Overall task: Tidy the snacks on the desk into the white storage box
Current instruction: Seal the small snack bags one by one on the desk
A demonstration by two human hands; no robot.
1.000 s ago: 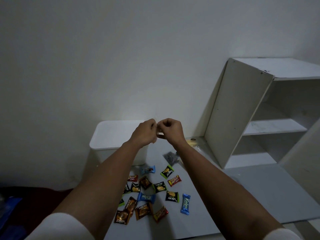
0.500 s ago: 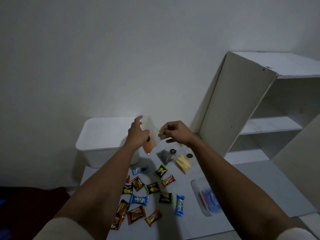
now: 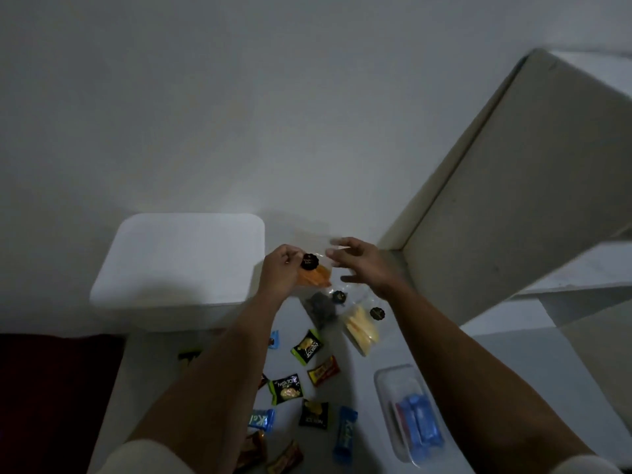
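Observation:
The white storage box [image 3: 178, 261] stands at the desk's back left, seen from above. My left hand [image 3: 280, 268] grips a clear bag of orange snack [image 3: 316, 277] with a black round sticker, just right of the box. My right hand [image 3: 362, 261] hovers beside the bag's top with fingers spread, blurred. Below lie a dark snack bag [image 3: 321, 307], a clear bag of yellow snack [image 3: 360, 328], and several small wrapped snacks, such as a green-black packet [image 3: 307, 347], a red one [image 3: 323, 370] and a blue one [image 3: 344, 434].
A clear tray holding blue packets [image 3: 415, 419] sits at the desk's right front. A white open shelf unit [image 3: 513, 200] stands tilted at the back right. A dark red surface [image 3: 51, 398] lies left of the desk. The wall is right behind the box.
My hands came apart and lowered. The left hand now holds the orange snack bag lower beside the box; the right hand let go and spread its fingers. The view tilted downward.

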